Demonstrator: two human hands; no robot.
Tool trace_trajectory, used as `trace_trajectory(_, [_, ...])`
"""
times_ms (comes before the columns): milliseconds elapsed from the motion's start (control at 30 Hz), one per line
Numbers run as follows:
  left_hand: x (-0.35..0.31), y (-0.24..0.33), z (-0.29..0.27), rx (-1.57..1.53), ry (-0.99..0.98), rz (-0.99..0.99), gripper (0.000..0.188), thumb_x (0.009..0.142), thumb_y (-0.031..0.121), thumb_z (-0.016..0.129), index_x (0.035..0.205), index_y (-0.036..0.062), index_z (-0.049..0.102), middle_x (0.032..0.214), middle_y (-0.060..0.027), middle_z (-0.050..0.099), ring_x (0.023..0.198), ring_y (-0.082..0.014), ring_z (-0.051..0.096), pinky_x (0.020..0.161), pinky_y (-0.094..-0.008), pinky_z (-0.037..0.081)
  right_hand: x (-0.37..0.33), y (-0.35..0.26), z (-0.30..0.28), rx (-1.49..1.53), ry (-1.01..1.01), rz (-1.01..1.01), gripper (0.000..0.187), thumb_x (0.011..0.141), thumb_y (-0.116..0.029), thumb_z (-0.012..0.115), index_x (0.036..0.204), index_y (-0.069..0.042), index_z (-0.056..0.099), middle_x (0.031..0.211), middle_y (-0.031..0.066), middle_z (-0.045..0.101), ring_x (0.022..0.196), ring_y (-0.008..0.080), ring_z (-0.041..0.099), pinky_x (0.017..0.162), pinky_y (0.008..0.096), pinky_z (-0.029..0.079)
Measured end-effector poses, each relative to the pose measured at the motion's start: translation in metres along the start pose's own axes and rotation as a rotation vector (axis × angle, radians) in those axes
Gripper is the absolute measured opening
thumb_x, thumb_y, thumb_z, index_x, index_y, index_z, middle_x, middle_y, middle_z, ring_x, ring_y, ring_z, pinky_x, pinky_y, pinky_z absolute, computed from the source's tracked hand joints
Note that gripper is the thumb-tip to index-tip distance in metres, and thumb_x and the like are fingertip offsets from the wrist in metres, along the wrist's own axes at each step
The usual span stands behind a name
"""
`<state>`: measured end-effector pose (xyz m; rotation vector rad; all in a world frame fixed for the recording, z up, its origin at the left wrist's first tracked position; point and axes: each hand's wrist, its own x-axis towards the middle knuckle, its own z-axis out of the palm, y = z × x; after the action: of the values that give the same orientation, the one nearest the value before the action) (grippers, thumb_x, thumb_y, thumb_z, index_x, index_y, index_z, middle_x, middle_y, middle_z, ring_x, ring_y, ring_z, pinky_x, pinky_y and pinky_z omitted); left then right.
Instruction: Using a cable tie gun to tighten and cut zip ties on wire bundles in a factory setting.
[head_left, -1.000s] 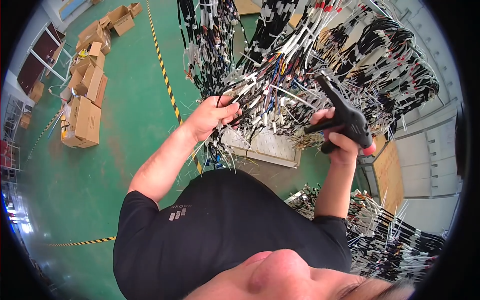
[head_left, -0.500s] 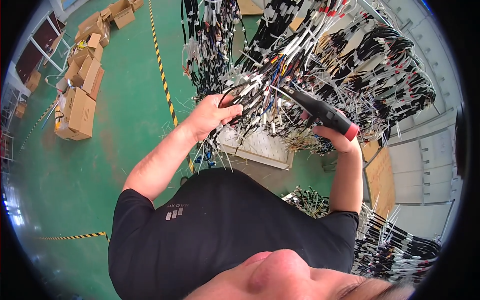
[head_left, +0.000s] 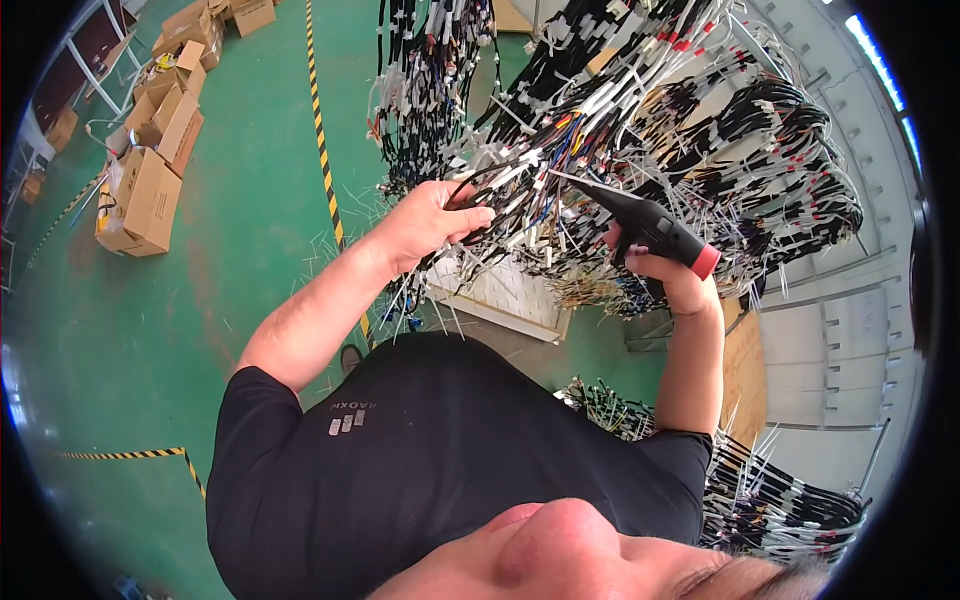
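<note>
Head view: nearest the lens is the person's own black T-shirt (head_left: 450,470), with both bare forearms rising from it toward the work. The left hand (head_left: 432,222) is closed in a pinch on a thin black wire loop (head_left: 478,180) at the near left edge of the big cable bundle (head_left: 640,130); thumb and fingers press the loop and the white-tagged strands under it. The right hand (head_left: 668,272) is clenched around the grip of a black tool with a red end cap (head_left: 650,225). The tool's slim nose points left and slightly away, its tip in among the wires just right of the left hand, so the two hands sit near each other at the bundle. Under the hands a pale flat board (head_left: 505,295) lies on the green floor (head_left: 230,230). To the lower right, another heap of taped cables (head_left: 770,490) lies apart. Farther left, a yellow-black floor stripe (head_left: 322,130) runs away, and cardboard boxes (head_left: 150,190) are stacked well apart at the far left.
</note>
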<state>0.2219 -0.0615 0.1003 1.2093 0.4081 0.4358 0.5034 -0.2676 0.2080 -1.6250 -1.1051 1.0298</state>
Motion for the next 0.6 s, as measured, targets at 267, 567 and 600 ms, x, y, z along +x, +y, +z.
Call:
trace_trajectory(267, [-0.002,-0.002,0.002,-0.029,-0.015,0.016,0.009,0.099,0.015,0.075,0.098,0.0079,0.07,0.078,0.0089,0.055,0.066,-0.0028,0.044,0.063,-0.0219,0.038,0.005,-0.007,0.002,-0.019,-0.106,-0.047,0.062,0.078,0.001,0.072,0.139,-0.005,0.064,0.116,0.0026,0.074,0.098,0.0108,0.064,0.089,0.0285,0.05])
trace_trajectory(567, [-0.001,-0.012,0.006,0.098,0.012,0.105,0.012,0.099,0.015,0.076,0.103,0.0037,0.074,0.077,0.0096,0.056,0.067,-0.0018,0.045,0.06,-0.0233,0.037,0.016,-0.02,0.003,-0.437,-0.256,-0.231,0.062,0.082,0.002,0.07,0.143,-0.004,0.059,0.117,0.0066,0.073,0.106,0.0192,0.065,0.095,0.0352,0.052])
trace_trajectory(600, [-0.004,-0.008,0.006,0.143,0.019,0.102,0.01,0.099,0.013,0.075,0.102,0.0037,0.074,0.076,0.0099,0.055,0.068,-0.0016,0.044,0.06,-0.0231,0.036,0.02,-0.02,0.003,-0.612,-0.325,-0.361,0.068,0.078,0.004,0.069,0.144,-0.006,0.057,0.116,0.0092,0.072,0.107,0.0258,0.067,0.097,0.0386,0.052])
